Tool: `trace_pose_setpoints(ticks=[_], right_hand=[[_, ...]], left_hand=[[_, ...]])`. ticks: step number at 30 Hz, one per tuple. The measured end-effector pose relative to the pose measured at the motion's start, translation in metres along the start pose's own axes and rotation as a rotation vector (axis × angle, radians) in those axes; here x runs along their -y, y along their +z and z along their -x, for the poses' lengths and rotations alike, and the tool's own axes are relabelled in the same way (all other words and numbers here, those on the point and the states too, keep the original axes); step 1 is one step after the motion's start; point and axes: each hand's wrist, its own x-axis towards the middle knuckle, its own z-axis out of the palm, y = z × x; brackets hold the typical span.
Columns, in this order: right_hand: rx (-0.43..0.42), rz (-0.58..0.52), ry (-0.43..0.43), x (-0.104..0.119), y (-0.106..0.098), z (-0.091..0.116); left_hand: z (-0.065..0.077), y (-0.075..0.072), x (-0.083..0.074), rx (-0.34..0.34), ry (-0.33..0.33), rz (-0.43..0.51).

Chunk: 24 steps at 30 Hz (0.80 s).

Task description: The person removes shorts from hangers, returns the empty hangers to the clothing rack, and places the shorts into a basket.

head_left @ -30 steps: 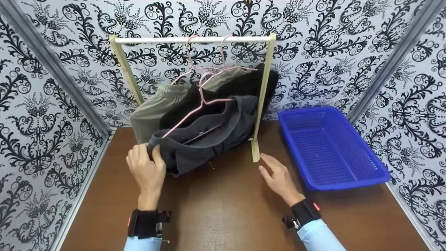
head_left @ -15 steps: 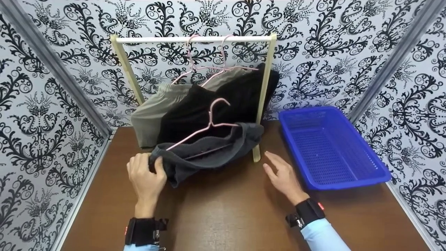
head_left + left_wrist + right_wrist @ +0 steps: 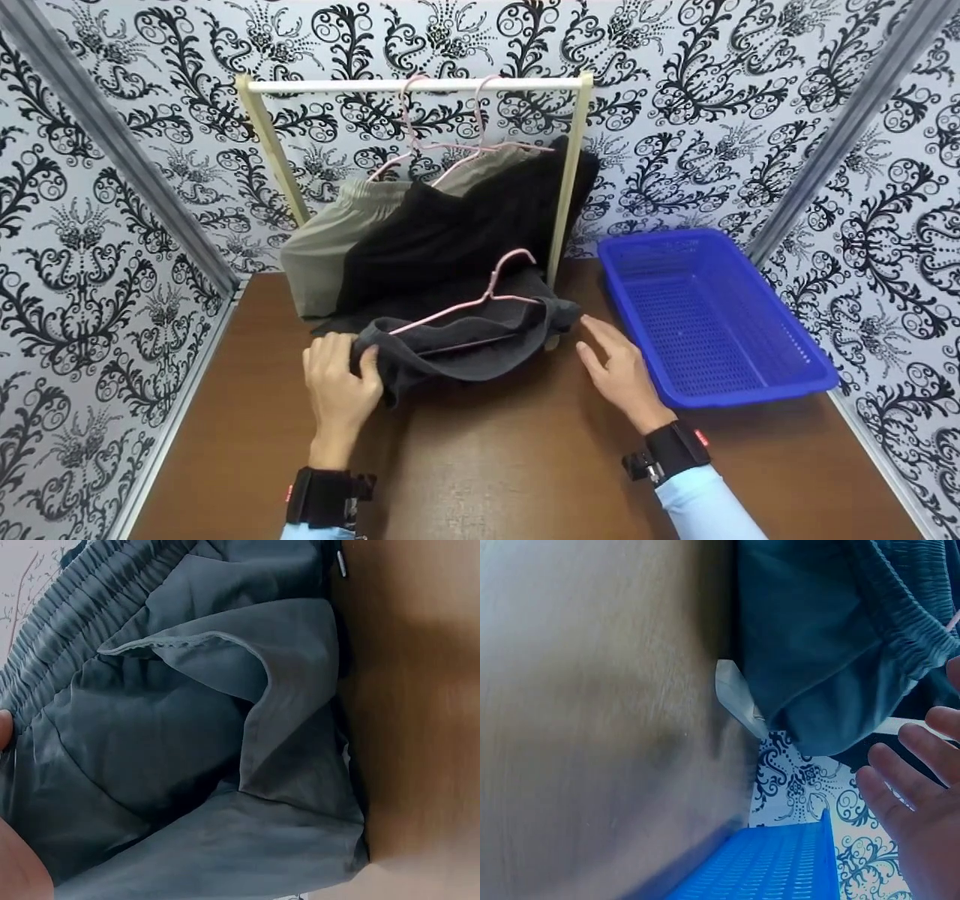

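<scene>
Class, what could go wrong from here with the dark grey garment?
Only the left hand grips the dark grey garment, so its other end, beside the open right hand, might sag.
The pink hanger inside it is off the white rail and could slide out.
It might also snag the hanging black garment behind.

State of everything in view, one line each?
Left hand, gripping dark grey garment
Right hand, fingers extended, holding nothing
Dark grey garment, on front hanger, waistband gaping
Front hanger, not on rack bar
Rack bar, holding two rear hangers
Rear clothes, hanging
Basket, upright
</scene>
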Motion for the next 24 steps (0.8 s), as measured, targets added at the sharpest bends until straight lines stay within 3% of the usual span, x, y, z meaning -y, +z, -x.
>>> trace_pose_setpoints(ticks=[11,24], right_hand=[[-0.006,-0.002,-0.035,-0.004,-0.004,-0.008],[0.082,-0.011,0.004,-0.001,-0.011,-0.016]], left_hand=[[0.001,0.013,-0.011,-0.003,0.054,0.042],[-0.001,0.015,-0.02,0.045,0.024,0.074]])
